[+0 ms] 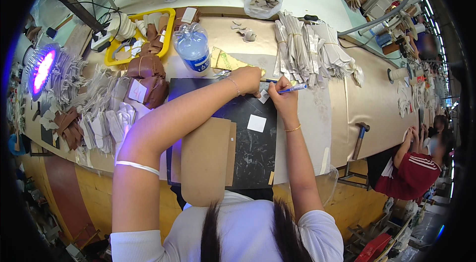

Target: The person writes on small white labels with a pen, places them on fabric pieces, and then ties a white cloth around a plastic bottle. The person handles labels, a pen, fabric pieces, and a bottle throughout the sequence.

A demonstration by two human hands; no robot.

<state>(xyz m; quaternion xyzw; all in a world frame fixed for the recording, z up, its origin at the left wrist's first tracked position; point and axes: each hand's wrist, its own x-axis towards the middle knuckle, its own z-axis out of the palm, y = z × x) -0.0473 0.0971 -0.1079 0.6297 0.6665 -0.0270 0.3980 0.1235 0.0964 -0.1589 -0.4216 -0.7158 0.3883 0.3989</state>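
Note:
My right hand (283,94) grips a blue pen (292,89), its tip pointing left toward a small white piece (264,96) at the top edge of a black cutting mat (250,150). My left hand (249,79) presses down on that piece, fingers curled over it. A white square of paper (256,123) lies on the mat just below my hands. A brown cardboard sheet (206,160) covers the mat's near left part.
A clear water bottle (193,49) and a yellow tray (141,34) of leather pieces stand at the back left. Bundles of grey-white cut pieces (310,49) lie right of my hands. A hammer (360,138) rests at the right edge. A person in red (411,173) sits far right.

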